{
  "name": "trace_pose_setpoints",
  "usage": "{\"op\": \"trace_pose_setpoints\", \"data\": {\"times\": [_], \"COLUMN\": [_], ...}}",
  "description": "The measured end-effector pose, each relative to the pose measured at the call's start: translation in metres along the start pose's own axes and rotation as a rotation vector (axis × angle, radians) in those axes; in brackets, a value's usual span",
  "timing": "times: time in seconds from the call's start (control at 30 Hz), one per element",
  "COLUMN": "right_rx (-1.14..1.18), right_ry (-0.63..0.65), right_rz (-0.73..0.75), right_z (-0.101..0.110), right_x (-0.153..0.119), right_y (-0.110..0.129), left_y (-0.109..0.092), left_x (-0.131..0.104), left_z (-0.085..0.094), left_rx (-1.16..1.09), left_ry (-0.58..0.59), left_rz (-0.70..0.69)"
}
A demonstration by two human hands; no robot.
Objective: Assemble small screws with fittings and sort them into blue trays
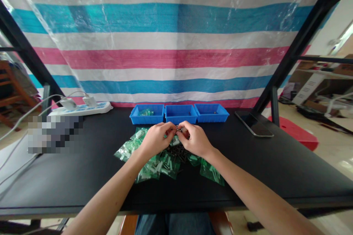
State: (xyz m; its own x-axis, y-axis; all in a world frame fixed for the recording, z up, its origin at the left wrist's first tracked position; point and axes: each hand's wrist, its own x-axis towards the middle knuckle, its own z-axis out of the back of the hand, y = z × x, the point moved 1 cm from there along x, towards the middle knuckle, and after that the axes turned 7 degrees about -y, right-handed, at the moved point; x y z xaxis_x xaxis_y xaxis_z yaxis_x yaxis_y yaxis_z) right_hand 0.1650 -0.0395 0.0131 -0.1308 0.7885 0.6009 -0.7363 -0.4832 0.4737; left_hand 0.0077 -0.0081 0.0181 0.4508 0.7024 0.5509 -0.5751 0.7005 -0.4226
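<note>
Fingers (167, 126) of your left hand (154, 137), then those of your right hand (196, 140), pinch at a small metallic piece (178, 129) near mid-frame, too small to identify. You seem to be at a fine two-handed handling step; the next move likely calls for a light, steady pinch. Along your black counter (91, 176), left to right, you have a power strip (104, 108), green packets (128, 148), three blue trays (180, 118) at centre, dark screw-like parts (179, 152) below your fingertips, and a phone (255, 125). Behind hangs a striped sheet (176, 58); something red (299, 132) sits at lower right, beyond the counter.
</note>
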Motion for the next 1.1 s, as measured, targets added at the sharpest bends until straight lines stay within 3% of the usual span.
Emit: {"op": "trace_pose_setpoints", "data": {"times": [0.83, 1.1], "right_rx": [-0.051, -0.083], "right_ry": [0.006, 0.0], "right_rz": [-0.005, 0.013], "right_z": [-0.0019, -0.002], "right_x": [0.0001, -0.0008], "right_y": [-0.0009, 0.0004], "left_y": [0.0033, 0.0006], "left_x": [-0.0016, 0.0007], "left_z": [-0.0037, -0.0038], "left_rx": [0.029, -0.039], "left_ry": [0.01, 0.044], "left_rz": [0.008, 0.089]}}
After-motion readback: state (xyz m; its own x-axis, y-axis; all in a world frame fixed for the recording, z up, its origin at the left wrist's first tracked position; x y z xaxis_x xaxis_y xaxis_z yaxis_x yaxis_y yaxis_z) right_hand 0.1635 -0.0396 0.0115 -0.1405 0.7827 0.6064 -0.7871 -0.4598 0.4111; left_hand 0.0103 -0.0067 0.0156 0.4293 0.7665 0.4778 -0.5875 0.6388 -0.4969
